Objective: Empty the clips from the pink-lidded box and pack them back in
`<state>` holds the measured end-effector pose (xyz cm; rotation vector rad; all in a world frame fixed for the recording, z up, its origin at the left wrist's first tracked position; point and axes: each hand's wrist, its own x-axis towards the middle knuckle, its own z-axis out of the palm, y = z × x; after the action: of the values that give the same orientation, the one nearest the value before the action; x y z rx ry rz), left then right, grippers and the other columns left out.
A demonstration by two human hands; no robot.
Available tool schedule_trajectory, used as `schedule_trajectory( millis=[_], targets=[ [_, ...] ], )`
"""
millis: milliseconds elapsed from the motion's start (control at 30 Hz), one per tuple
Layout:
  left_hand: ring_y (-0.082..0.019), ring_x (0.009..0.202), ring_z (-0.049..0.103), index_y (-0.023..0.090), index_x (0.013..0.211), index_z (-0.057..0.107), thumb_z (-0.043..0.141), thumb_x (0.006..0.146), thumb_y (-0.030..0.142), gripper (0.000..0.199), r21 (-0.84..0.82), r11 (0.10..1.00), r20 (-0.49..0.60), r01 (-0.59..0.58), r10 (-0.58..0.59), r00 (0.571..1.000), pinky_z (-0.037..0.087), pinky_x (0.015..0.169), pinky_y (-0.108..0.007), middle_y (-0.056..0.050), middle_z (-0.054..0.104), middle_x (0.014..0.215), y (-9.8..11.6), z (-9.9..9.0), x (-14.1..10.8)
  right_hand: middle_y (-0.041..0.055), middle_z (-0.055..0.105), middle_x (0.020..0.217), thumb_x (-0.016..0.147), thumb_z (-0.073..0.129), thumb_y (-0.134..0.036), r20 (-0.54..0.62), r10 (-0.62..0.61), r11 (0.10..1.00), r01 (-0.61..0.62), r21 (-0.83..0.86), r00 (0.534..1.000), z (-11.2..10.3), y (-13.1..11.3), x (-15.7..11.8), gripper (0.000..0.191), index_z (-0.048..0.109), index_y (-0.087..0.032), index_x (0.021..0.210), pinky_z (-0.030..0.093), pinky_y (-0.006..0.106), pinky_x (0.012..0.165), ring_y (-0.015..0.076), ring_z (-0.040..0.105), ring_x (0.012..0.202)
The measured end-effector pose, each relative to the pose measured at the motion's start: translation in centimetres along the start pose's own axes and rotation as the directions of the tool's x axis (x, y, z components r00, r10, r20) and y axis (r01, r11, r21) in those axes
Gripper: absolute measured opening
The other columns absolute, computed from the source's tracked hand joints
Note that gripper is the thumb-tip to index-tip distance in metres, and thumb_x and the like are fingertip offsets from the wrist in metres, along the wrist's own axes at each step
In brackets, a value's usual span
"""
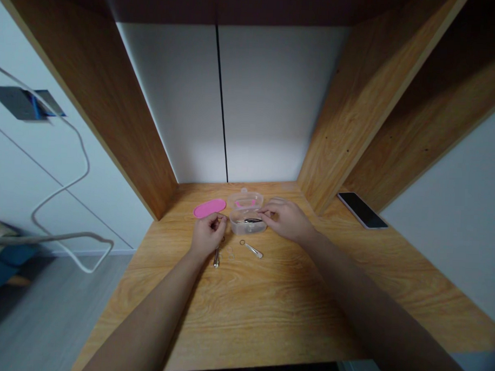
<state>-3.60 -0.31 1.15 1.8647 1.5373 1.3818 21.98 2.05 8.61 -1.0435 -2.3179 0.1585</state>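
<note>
Our right grip (pixel 286 219) is narrow: thumb and fingers come together at the right rim of the clear plastic box (pixel 246 229), and we cannot tell whether something small is pinched between them. Our left grip (pixel 206 238) is curled in close beside the box's left wall; whether it holds anything is hidden from us.

The box sits near the back edge of the table (pixel 267 305), about midway between the wooden sides. Its clear lid (pixel 243 200) is open, tipped toward the back edge. Inside we see dark and silvery slim items (pixel 252 221), too small to name.

Between the box and the table's front edge, we have a silver clipper-like tool with a ring (pixel 254 252) and, near our left wrist, a second metal tool (pixel 216 258). A pink oval piece (pixel 209 208) lies flat, toward the table's back left corner.

We judge the work to be partway along: the opening is done, some items are in the box and others out, and the lid is not closed. Which pieces remain to be handled, we cannot tell.

Farther out, toward the back right, a phone (pixel 362 210) lies apart from everything else.
</note>
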Motion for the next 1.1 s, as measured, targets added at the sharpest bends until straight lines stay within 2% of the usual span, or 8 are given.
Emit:
schedule_trajectory(
  millis=[100,233,367,533,633,700,867,1100],
  targets=[
    [-0.010,0.049,0.043,0.016,0.076,0.069,0.053,0.089,0.033,0.027,0.013,1.000,-0.009,0.008,-0.008,1.000,0.032,0.053,-0.022,0.003,0.052,0.054,0.0,0.0,0.0,0.0087,0.076,0.094,0.091,0.062,-0.027,-0.020,-0.052,0.998,0.053,0.017,0.998,0.6,-0.3,-2.1,0.016,0.076,-0.021,0.095,0.047,0.033,0.083,0.0226,0.066,0.090],
    [-0.011,0.054,0.046,0.017,0.073,0.063,0.051,0.088,0.029,0.023,0.049,0.999,-0.004,-0.005,0.005,1.000,0.033,0.056,-0.022,0.002,0.053,0.057,-0.2,-0.5,0.1,0.0044,0.076,0.084,0.088,0.068,-0.038,0.200,-0.015,1.000,0.017,-0.006,0.980,1.6,-1.5,-3.8,0.017,0.074,-0.023,0.089,0.044,0.029,0.069,0.0194,0.067,0.077],
    [-0.011,0.050,0.044,0.018,0.063,0.055,0.051,0.087,0.027,0.026,0.235,0.964,0.136,-0.121,0.091,0.986,0.028,0.055,-0.024,0.002,0.049,0.053,0.0,-1.8,0.2,0.0033,0.074,0.078,0.080,0.077,-0.045,0.326,0.055,0.993,-0.019,-0.113,0.944,2.9,-2.8,-4.3,0.026,0.073,-0.021,0.088,0.040,0.029,0.062,0.0198,0.066,0.071],
    [-0.012,0.050,0.043,0.018,0.060,0.051,0.049,0.089,0.029,0.031,0.345,0.925,0.141,-0.157,0.115,0.983,0.024,0.055,-0.026,0.002,0.047,0.053,0.3,-2.1,0.1,0.0080,0.072,0.100,0.094,0.062,-0.044,0.323,-0.185,0.965,0.233,-0.119,0.928,4.6,-6.2,-4.5,0.027,0.071,-0.019,0.098,0.045,0.035,0.085,0.0239,0.063,0.097],
    [-0.012,0.050,0.044,0.018,0.061,0.052,0.048,0.090,0.027,0.030,0.314,0.939,0.140,-0.138,0.098,0.985,0.025,0.055,-0.025,0.002,0.049,0.054,0.2,-1.6,0.1,0.0072,0.067,0.126,0.095,0.062,-0.043,0.319,-0.322,0.931,0.359,-0.063,0.891,5.6,-8.3,-4.5,0.039,0.062,-0.022,0.128,0.042,0.039,0.097,0.0247,0.056,0.117],
    [-0.012,0.050,0.045,0.018,0.062,0.052,0.047,0.089,0.027,0.029,0.295,0.947,0.138,-0.125,0.087,0.987,0.025,0.055,-0.025,0.002,0.050,0.054,0.0,-1.4,0.1,0.0056,0.063,0.137,0.099,0.057,-0.039,0.312,-0.372,0.912,0.406,-0.049,0.874,6.2,-9.0,-4.4,0.042,0.054,-0.023,0.138,0.040,0.040,0.098,0.0237,0.053,0.122],
    [-0.012,0.052,0.047,0.018,0.062,0.054,0.047,0.087,0.025,0.027,0.258,0.961,0.108,-0.100,0.074,0.991,0.028,0.055,-0.024,0.002,0.052,0.055,-0.3,-1.3,0.2,0.0006,0.069,0.128,0.105,0.046,-0.020,0.324,-0.437,0.877,0.477,-0.054,0.839,7.2,-8.4,-4.3,0.030,0.060,-0.025,0.130,0.041,0.036,0.090,0.0184,0.057,0.115],
    [-0.011,0.049,0.042,0.018,0.060,0.050,0.048,0.089,0.025,0.030,0.227,0.965,0.109,-0.133,0.111,0.988,0.026,0.054,-0.025,0.003,0.045,0.052,0.1,-1.3,-0.1,0.0005,0.073,0.113,0.103,0.051,-0.023,0.309,-0.533,0.815,0.576,-0.063,0.788,7.0,-7.0,-4.6,0.022,0.067,-0.024,0.119,0.044,0.034,0.084,0.0182,0.060,0.104]
  ],
)
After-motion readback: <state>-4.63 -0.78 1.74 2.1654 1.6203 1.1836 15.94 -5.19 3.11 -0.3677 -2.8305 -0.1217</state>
